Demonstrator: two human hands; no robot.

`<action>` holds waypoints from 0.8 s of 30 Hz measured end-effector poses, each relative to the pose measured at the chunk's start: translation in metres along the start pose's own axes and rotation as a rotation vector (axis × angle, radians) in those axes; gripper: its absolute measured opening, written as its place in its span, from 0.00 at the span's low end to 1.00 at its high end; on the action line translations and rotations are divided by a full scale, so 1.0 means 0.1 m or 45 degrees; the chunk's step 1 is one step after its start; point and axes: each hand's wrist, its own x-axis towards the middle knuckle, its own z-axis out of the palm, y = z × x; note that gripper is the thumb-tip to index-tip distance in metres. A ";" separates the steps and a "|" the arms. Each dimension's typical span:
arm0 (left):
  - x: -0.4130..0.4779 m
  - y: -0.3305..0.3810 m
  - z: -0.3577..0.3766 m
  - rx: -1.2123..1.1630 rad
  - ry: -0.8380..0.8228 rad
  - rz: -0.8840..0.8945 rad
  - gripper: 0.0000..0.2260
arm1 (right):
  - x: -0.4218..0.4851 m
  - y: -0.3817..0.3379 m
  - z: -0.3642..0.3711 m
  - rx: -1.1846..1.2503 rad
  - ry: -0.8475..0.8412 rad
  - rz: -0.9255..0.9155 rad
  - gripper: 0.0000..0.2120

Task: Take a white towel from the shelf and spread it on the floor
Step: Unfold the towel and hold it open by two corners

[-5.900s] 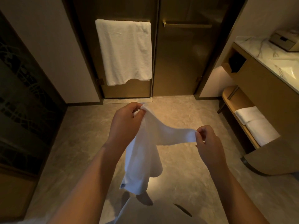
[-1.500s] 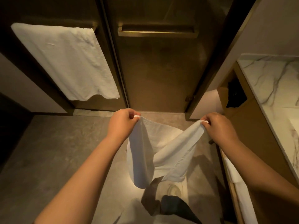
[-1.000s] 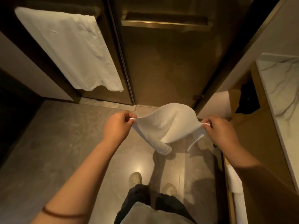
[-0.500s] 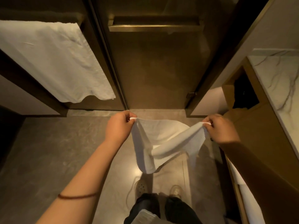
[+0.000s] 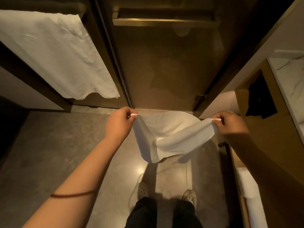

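A small white towel (image 5: 169,137) hangs in the air between my two hands, above the grey stone floor (image 5: 57,153). My left hand (image 5: 119,124) pinches its left top corner. My right hand (image 5: 230,124) pinches the right top corner. The cloth sags in the middle and its lower edge dangles in front of my feet, clear of the floor. The low wooden shelf (image 5: 241,186) runs along the right edge, with folded white towels (image 5: 251,195) on it.
A large white towel (image 5: 54,56) hangs on the left glass door. A brass handle bar (image 5: 161,22) crosses the right door straight ahead. The marble-topped vanity (image 5: 289,76) stands to the right. My two shoes (image 5: 164,193) are below the towel.
Over the last seconds I stepped closer to the doors and shook the towel out, its middle billowing up then dropping. My hands have spread slightly wider apart.
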 end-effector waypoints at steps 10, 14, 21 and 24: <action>0.39 0.24 0.67 -0.044 0.218 -0.112 0.05 | 0.71 0.45 0.22 0.091 0.061 -0.200 0.06; 0.73 0.16 0.98 -0.070 0.265 -0.091 0.05 | 1.06 0.62 0.43 0.212 0.134 -0.108 0.06; 1.29 -0.17 1.54 -0.028 0.225 -0.070 0.05 | 1.61 0.86 1.02 0.339 0.244 0.011 0.04; 1.53 -0.30 1.72 -0.017 0.230 -0.034 0.04 | 1.82 0.93 1.25 0.338 0.336 0.020 0.05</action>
